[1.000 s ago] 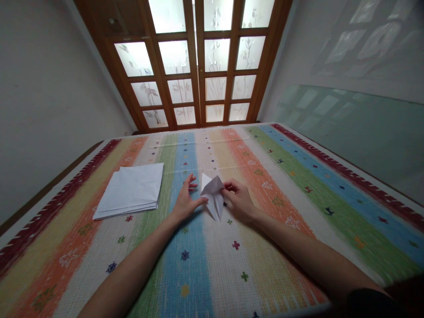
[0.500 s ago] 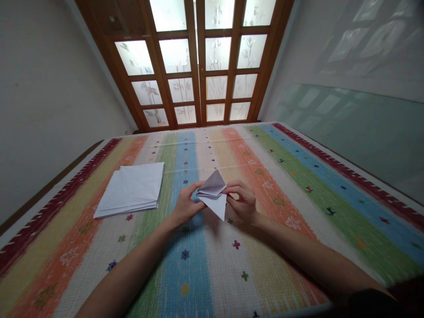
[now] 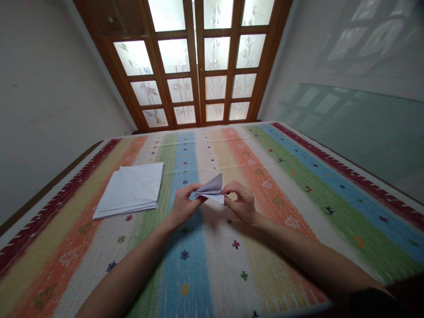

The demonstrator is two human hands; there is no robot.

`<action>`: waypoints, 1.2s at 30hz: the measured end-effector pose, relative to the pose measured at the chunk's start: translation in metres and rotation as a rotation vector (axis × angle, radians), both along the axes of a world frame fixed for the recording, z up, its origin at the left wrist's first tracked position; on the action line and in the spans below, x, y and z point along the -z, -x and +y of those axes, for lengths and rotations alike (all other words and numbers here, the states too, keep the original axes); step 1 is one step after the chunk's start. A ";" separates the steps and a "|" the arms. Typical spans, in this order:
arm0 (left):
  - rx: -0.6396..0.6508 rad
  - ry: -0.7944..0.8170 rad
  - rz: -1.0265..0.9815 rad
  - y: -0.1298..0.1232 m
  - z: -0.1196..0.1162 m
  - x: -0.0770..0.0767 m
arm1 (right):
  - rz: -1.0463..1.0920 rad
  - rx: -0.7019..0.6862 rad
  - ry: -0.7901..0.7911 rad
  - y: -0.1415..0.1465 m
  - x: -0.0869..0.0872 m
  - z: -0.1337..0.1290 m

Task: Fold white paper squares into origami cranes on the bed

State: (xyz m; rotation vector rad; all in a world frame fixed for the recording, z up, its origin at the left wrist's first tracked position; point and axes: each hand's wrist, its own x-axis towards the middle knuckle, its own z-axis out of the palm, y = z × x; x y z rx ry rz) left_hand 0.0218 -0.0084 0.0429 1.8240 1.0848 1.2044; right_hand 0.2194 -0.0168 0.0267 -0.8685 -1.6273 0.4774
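Observation:
A small piece of folded white paper (image 3: 212,189) is held up between both hands, just above the striped cloth. Its upper flap stands as a point, and several layers show edge-on beneath it. My left hand (image 3: 183,203) pinches its left corner between thumb and fingers. On the other side, my right hand (image 3: 241,202) grips the right edge, fingertips close together. Off to the left lies a stack of white paper sheets (image 3: 129,189), untouched by either hand.
The table is covered by a striped, patterned tablecloth (image 3: 183,274). Beyond its far edge stands a wooden door with frosted panes (image 3: 201,101). A pale glass panel (image 3: 351,132) leans along the right wall.
The folded paper has tilted and flattened in my hands; its lower point, which hung down before, is now drawn up. Both hands stay nearly in place, and the sheet stack is unmoved.

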 end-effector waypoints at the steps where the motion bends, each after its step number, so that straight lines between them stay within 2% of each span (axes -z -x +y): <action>1: -0.007 0.010 -0.013 0.000 0.000 -0.001 | 0.005 -0.011 0.007 0.000 0.000 0.000; 5: -0.007 0.126 -0.057 0.001 0.001 -0.005 | 0.166 -0.086 0.107 0.002 0.000 0.003; 8: 0.078 0.240 -0.025 0.000 0.002 -0.006 | 0.300 -0.220 0.307 0.004 -0.001 0.005; 11: 0.155 0.301 0.012 -0.001 0.005 -0.003 | 0.324 -0.343 0.541 0.004 -0.001 0.007; 13: 0.154 0.323 0.024 -0.001 0.007 0.001 | 0.336 -0.353 0.651 0.004 0.000 0.008; 16: 0.063 0.313 0.043 0.000 0.013 0.007 | 0.358 -0.306 0.724 0.004 0.003 0.009; 19: -0.006 0.290 0.066 0.002 0.018 0.012 | 0.351 -0.261 0.733 0.002 0.003 0.012; 24: 0.007 0.296 0.145 0.002 0.018 0.016 | 0.262 -0.196 0.707 -0.007 0.001 0.021; 27: -0.018 0.272 0.168 0.003 0.017 0.018 | 0.190 -0.201 0.733 -0.011 0.008 0.028; 30: -0.165 0.056 0.202 0.005 0.016 0.019 | 0.204 -0.079 0.705 -0.016 0.020 0.036; 31: -0.178 -0.040 0.236 0.006 0.015 0.020 | 0.173 -0.027 0.688 -0.018 0.023 0.039; 33: -0.106 -0.199 0.337 0.007 0.015 0.023 | 0.040 0.095 0.617 -0.025 0.028 0.045; 36: 0.089 -0.300 0.514 0.007 0.014 0.029 | -0.269 0.240 0.507 -0.033 0.030 0.047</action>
